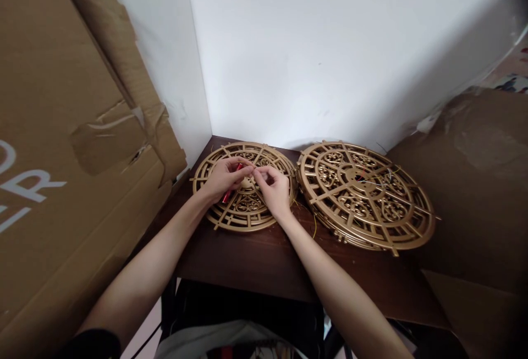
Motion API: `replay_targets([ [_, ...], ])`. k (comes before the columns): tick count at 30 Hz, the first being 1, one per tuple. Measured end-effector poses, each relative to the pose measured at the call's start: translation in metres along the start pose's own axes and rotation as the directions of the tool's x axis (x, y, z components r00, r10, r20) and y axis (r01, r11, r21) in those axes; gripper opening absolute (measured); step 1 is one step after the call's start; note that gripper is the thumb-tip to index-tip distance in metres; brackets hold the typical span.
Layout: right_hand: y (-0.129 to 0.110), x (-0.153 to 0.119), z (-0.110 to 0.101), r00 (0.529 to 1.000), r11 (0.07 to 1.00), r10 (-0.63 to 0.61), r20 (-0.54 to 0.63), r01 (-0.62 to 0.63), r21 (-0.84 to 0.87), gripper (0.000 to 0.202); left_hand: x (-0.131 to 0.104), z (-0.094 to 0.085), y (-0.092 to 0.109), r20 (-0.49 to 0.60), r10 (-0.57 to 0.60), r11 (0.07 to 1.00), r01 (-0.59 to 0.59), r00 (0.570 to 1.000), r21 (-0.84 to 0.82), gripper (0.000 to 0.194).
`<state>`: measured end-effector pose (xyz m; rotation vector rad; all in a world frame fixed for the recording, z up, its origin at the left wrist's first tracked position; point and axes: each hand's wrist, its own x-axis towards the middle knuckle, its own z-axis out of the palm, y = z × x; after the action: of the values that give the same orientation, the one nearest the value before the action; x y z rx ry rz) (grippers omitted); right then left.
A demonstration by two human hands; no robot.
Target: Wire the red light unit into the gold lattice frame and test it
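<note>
Over the left gold openwork disc (231,221), my two hands meet fingertip to fingertip. My left hand (226,178) is closed around a slim red stick-like tool (226,196), which slants through the palm and shows above and below the fingers; its exact kind is unclear. The thumb and forefinger of my right hand (274,187) are pinched together against the left fingertips. Whatever lies between the fingertips is too small to make out. Under the hands, the disc's centre is partly hidden.
Gold openwork discs (330,213) lie stacked to the right, with thin coloured wires (373,178) at the hub. A yellow wire (314,227) hangs between the piles. Large cardboard (49,100) flanks the dark wooden table (243,260) on the left, brown cardboard (466,183) on the right. A white wall (313,51) stands behind.
</note>
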<state>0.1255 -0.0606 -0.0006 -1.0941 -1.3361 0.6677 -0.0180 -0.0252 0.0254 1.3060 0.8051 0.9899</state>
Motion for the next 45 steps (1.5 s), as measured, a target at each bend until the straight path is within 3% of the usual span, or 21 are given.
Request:
replay_targets([
  [13, -0.0023, -0.0009, 0.0001, 1.000, 0.999, -0.015, -0.014, 0.015, 0.029, 0.017, 0.0009, 0.0010, 0.0003, -0.025, 0.060, 0.998, -0.059, 0.998, 0.026, 0.028],
  [45, -0.0073, -0.0006, -0.0016, 0.997, 1.000, 0.011, -0.079, -0.012, -0.012, 0.018, 0.0005, 0.0037, 0.0007, -0.005, 0.011, 0.999, -0.011, 1.000, 0.034, 0.032],
])
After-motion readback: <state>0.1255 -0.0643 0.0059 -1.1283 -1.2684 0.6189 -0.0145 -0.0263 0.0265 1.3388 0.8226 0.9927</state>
